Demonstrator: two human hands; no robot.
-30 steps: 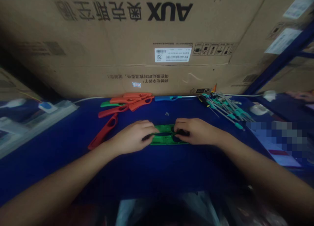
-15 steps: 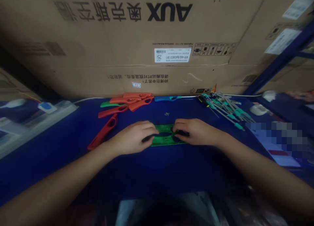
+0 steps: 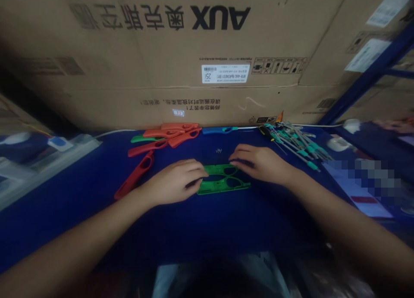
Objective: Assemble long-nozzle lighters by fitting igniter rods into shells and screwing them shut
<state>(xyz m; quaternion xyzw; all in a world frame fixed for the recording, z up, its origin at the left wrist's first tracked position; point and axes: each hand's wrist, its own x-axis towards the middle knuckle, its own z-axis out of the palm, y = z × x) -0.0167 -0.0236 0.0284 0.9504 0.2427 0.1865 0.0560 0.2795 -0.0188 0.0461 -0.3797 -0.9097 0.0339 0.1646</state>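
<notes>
Two green plastic handle halves lie side by side on the blue tabletop, the near one point(image 3: 223, 185) and the far one point(image 3: 220, 169), each with a loop-shaped opening at its right end. Over their left ends is my left hand point(image 3: 176, 181), its fingers and thumb closed on them. My right hand point(image 3: 258, 162) hovers at the far half's right end and hides part of it. Its thumb and forefinger are slightly apart, and nothing shows between them. A few tiny metal pieces point(image 3: 219, 151) lie just beyond the halves.
Red handles point(image 3: 179, 132) are piled at the back left, with a single red handle point(image 3: 136, 177) nearer. A blue-handled tool point(image 3: 218, 130) lies by the cardboard box point(image 3: 155, 73). Metal shafts with teal parts point(image 3: 297, 142) are heaped at the back right. A pale sheet point(image 3: 352, 186) lies farther right.
My right hand has come off the near handle half and shifted slightly up and right, uncovering its right loop. My left hand stays in place on the left ends.
</notes>
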